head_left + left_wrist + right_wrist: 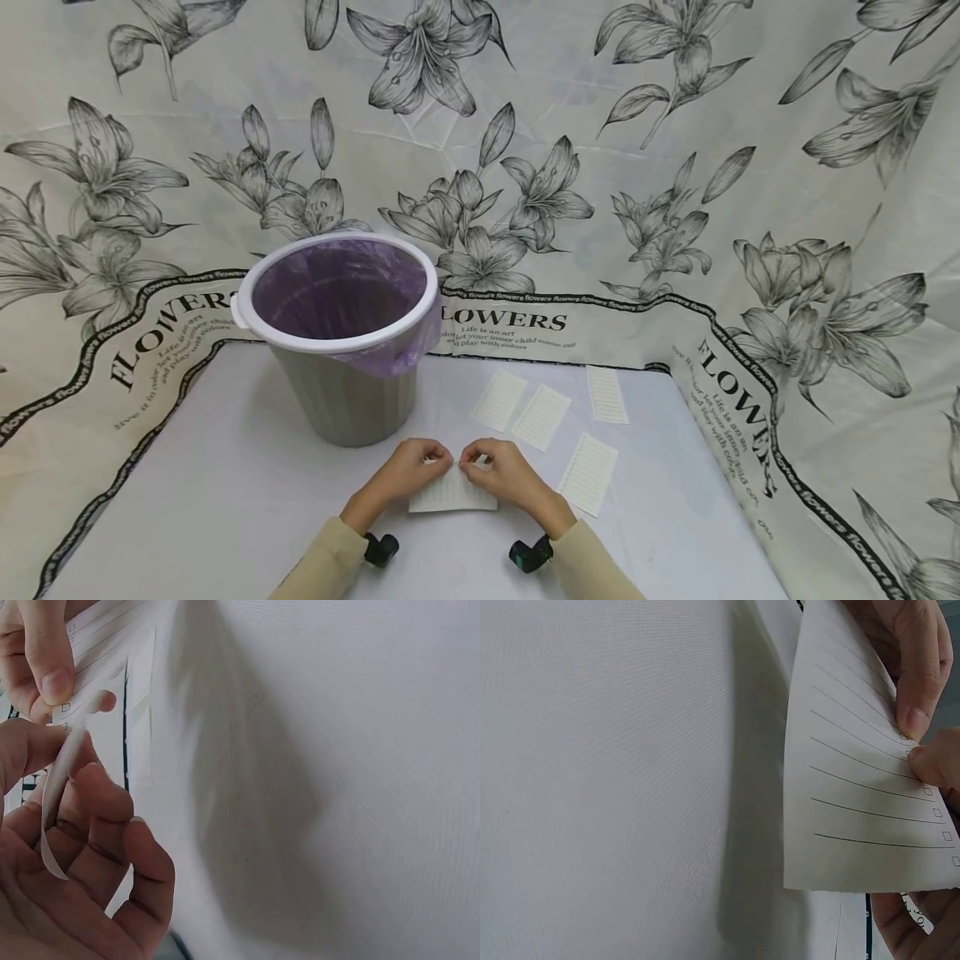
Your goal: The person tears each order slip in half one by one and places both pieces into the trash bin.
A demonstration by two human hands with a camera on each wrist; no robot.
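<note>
A lined paper sheet (pixel 452 497) with a column of small checkboxes is held just in front of me in the head view. My left hand (pixel 415 469) pinches its far edge between thumb and fingers. Right beside it, my right hand (pixel 501 471) pinches the same edge, the two thumbs nearly touching. In the right wrist view the paper (pixel 855 802) bends slightly, and its lines and boxes show clearly. Seen from the left wrist, the paper (pixel 56 795) appears almost edge-on as a curved strip. Whether it is torn between the thumbs I cannot tell.
A grey bin (pixel 345 396) with a white rim and purple liner (pixel 390 354) stands at the back left. Several similar sheets (pixel 588 473) lie on the white table (pixel 202 500) to the right. Flower-printed cloth (pixel 480 192) surrounds the table's back and sides.
</note>
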